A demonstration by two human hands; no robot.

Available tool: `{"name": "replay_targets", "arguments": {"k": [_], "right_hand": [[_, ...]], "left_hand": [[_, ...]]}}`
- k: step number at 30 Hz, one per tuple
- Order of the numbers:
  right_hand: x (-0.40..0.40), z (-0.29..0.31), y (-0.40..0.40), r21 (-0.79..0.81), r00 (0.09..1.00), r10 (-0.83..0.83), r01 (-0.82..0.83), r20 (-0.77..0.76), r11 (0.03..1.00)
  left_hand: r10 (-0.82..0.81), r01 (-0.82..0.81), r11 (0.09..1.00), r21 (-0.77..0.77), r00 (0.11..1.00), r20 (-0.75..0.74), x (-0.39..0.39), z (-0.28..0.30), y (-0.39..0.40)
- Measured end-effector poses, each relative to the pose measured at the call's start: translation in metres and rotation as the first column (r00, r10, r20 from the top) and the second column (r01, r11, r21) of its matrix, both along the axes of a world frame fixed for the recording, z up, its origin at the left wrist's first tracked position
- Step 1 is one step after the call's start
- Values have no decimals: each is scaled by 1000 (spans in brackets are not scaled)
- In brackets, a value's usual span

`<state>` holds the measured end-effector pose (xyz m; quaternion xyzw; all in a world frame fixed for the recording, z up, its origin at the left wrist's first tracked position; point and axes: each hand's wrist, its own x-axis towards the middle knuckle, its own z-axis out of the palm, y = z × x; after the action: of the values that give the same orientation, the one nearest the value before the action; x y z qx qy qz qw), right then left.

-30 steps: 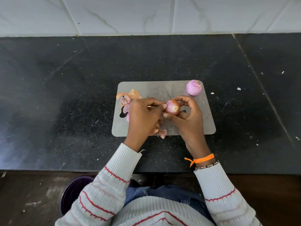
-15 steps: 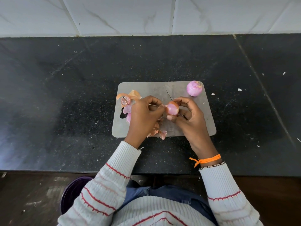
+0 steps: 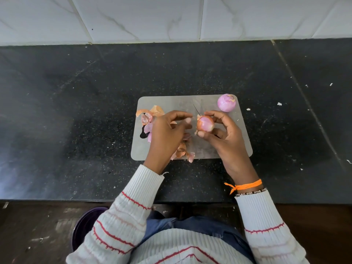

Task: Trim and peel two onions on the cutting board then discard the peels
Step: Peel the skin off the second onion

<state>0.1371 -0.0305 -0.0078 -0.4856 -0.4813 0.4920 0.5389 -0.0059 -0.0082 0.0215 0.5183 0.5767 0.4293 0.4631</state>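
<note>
Over the cutting board (image 3: 171, 103), the right hand (image 3: 226, 138) pinches a half-peeled onion (image 3: 205, 123); the left hand (image 3: 167, 134) hovers loosely curled, empty.

Your right hand (image 3: 226, 138) grips a half-peeled onion (image 3: 205, 123) above a grey cutting board (image 3: 179, 103) on the black tabletop (image 3: 76, 111). Your left hand (image 3: 167, 134) hovers just beside it, fingers curled. A thin knife blade (image 3: 196, 109) pokes up between your hands. A peeled onion (image 3: 226, 102) sits at the board's far right corner; peels (image 3: 150, 115) lie left.
</note>
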Motion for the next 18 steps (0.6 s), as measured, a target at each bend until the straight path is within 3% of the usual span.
{"name": "replay_targets", "arguments": {"k": [6,10,18], "right_hand": [[-6,-3,1,2,995,-39,39,89,999],[-9,-2,-2,12,994,-59,58,93,998],[-11,-1,-4,16,996,-49,48,77,999]], "left_hand": [[-7,6,1000,-15,999,-40,2,2,-4],[63,-58,996,64,995,-75,4,0,-6],[79,17,969,248,925,-372,11,-5,-10]]}}
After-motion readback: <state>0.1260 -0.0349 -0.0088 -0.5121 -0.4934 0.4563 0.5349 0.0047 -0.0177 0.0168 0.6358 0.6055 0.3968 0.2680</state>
